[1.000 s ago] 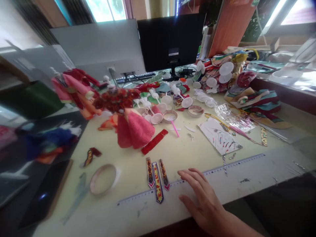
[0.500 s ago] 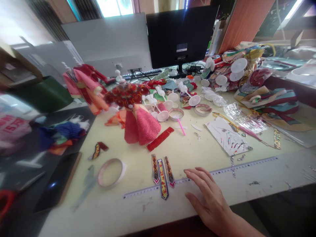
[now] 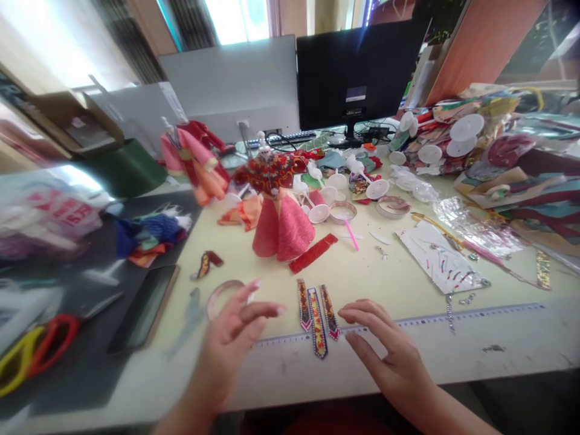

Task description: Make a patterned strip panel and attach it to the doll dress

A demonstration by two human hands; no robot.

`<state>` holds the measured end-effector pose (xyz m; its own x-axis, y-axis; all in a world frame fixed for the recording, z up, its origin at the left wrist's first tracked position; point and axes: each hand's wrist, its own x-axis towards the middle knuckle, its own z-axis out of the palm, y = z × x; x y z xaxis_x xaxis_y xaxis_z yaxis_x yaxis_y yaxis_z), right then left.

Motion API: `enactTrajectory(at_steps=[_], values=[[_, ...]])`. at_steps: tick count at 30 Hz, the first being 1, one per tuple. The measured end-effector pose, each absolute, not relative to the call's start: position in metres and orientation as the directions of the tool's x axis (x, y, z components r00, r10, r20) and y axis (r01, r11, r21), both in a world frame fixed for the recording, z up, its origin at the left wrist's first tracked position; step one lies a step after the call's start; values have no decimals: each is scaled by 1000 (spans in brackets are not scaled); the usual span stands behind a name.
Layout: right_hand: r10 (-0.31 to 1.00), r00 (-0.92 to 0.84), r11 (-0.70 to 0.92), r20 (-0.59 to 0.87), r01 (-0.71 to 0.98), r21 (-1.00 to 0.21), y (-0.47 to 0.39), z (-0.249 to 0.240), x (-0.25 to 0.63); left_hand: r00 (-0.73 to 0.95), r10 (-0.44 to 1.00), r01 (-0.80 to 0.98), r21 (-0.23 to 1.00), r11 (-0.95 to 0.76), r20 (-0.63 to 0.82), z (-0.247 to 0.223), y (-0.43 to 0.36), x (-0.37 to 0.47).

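Strips (image 3: 318, 323), lower centre, look like matt cloth — phone (image 3: 144, 309), lower left, smooth, glossy; film (image 3: 475, 226), right, crinkled shiny plastic — scissors (image 3: 75, 327), far left, plastic-handled, metal-bladed.

My left hand (image 3: 231, 338) is blurred, and it hides part of the tape roll (image 3: 212, 303) and the left end of the ruler (image 3: 475, 314), whose numbers are too small for me to read. The bottom edge cuts off both my arms (image 3: 453, 411). The yellow handle of my scissors (image 3: 72, 326) runs to the left edge, where the plastic bag (image 3: 67, 211) is too smeared for me to make out its printing. The striped cloth (image 3: 559, 205) is cut by the right edge, the window (image 3: 238, 21) by the top. I can't read the label (image 3: 356, 94) on the monitor (image 3: 357, 66).
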<state>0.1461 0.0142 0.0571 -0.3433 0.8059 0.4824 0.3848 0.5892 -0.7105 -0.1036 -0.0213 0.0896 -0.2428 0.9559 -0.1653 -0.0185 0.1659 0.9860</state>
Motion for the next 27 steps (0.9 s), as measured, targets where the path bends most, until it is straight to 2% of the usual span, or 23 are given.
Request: enactTrajectory(at_steps=[1,3,6,12,17,23,27], values=[[827,-326,556,458,350,-754,15,61,141,-149,961,-125,968,217,-234,88,-19,-89],[855,-308,501,417,283,-818,16,67,132,-12,959,-279,922,268,-282,87,-17,-64],[867,-294,470,402,218,-855,15,70,126,35,952,-346,890,297,-304,87,-19,-48],[837,-354,516,418,255,-818,7,68,126,34,948,-204,926,317,-317,82,-29,-50],[776,-365,622,514,307,-720,7,69,125,30,965,-59,963,262,-261,80,-32,-49],[695,-405,719,594,366,-591,18,71,125,81,963,-24,965,260,-257,80,-26,-45],[683,-476,728,554,378,-572,25,72,128,103,957,26,963,270,-271,80,-19,-45]])
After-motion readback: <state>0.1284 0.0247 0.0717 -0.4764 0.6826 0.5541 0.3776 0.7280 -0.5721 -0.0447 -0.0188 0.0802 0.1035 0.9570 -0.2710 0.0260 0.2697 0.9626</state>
